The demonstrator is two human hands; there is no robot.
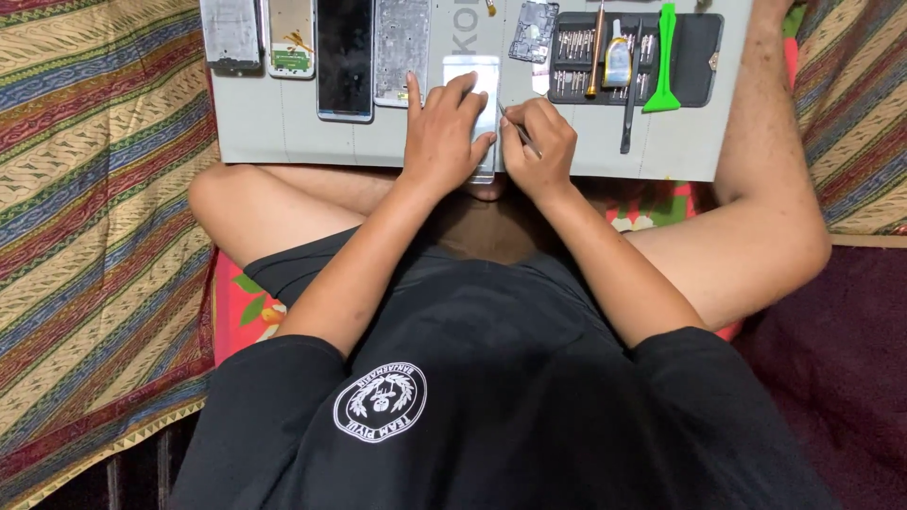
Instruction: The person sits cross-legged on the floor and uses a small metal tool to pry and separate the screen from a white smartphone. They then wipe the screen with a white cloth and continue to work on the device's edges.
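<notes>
I see a silver phone frame [472, 80] lying flat on the grey board [283, 132], near the board's front edge. My left hand [442, 132] lies flat on top of the silver phone frame, fingers spread wide, pressing it down and not closed around it. My right hand [540, 142] sits just right of the silver phone frame. Its grip is closed tight on a thin metal tool [521, 135], and the tip points at the frame's right side.

I think the thin tool could slip and poke my left fingers, because they lie so near the tip. It could also scratch the frame if I push too hard.

The board rests across my legs. If a knee moves, the black tool case [694, 66], right of the frame, could slide off.
</notes>
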